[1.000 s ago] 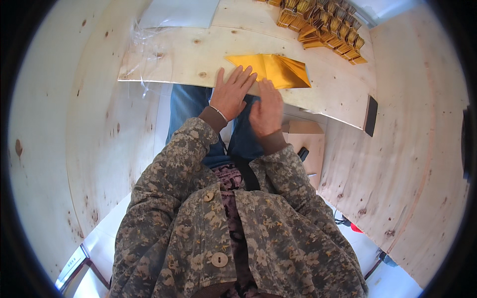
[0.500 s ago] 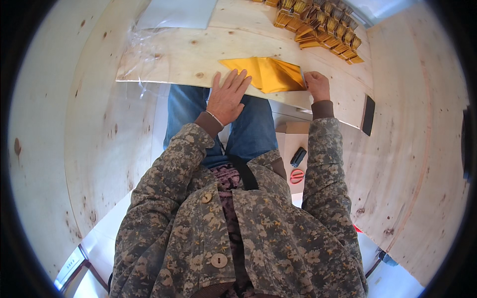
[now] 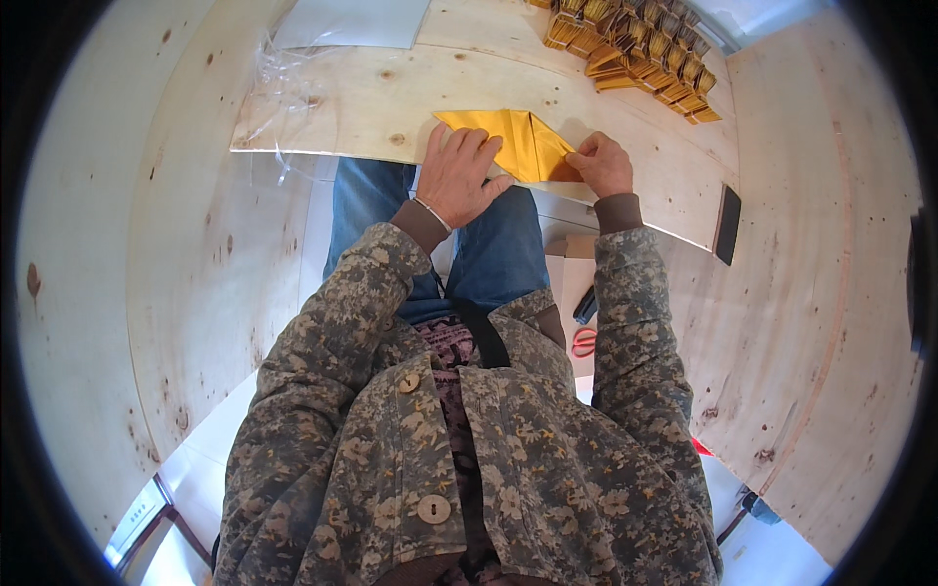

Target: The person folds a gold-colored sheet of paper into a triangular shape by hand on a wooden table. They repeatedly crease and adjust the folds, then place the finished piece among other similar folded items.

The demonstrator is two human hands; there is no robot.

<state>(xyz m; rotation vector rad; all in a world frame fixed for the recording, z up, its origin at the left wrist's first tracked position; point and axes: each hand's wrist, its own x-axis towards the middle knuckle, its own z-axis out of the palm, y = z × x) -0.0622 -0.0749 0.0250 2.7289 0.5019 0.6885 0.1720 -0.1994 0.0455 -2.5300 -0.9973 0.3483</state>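
Gold sheet (image 3: 519, 146), creased | left hand (image 3: 455, 180) on it, thumb and fingers apart | right hand (image 3: 606, 167) pinching its right corner

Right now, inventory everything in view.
Plywood tabletop: 1, pale, ahead
Folded foil sheet: 1, gold, tabletop's near edge
Bound bundles: many, gold, upper right
Flat sheet: 1, greyish, upper left
Plastic film: some, clear, upper left
Strip: 1, black, tabletop's right corner
Plywood panels: 2, pale, left, right
Cardboard box: 1, brown, below tabletop
Scissors: 1, red handles, right of centre
Unclear object: 1, black, above scissors
Jeans: 1, blue, centre
Patterned jacket: 1, greyish, bottom
Left hand: 1, bare, on foil
Right hand: 1, bare, pinching foil
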